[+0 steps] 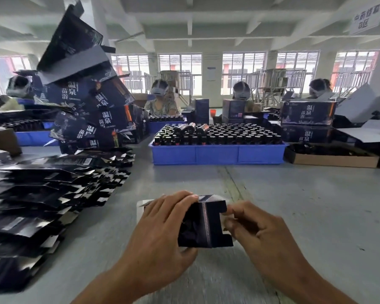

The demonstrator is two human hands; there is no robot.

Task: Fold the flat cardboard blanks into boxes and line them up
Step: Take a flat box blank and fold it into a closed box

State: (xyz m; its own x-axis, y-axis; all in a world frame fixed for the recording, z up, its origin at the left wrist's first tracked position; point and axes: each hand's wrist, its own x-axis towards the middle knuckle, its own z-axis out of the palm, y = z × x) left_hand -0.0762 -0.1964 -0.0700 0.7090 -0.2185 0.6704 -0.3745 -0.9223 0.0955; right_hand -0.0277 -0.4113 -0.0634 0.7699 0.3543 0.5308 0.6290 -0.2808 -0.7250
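Grey table [294, 194]: both hands' fingers [178, 200] grip a dark half-folded box [203, 224].

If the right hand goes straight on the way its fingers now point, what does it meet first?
The right hand points left, fingertips already pinching a flap of the dark box. Going on, it would push into that box, then probably the left hand gripping its other side.

1. A factory packing floor: a large hall with concrete ceiling beams [189, 16] and a row of barred windows [180, 69].
2. Seated workers [161, 99] share a long grey surface [294, 194].
3. Blue crates [217, 153] hold rows of dark bottles [228, 134].
4. Flat cardboard blanks [42, 194] lie stacked beside piled printed boxes [92, 106].
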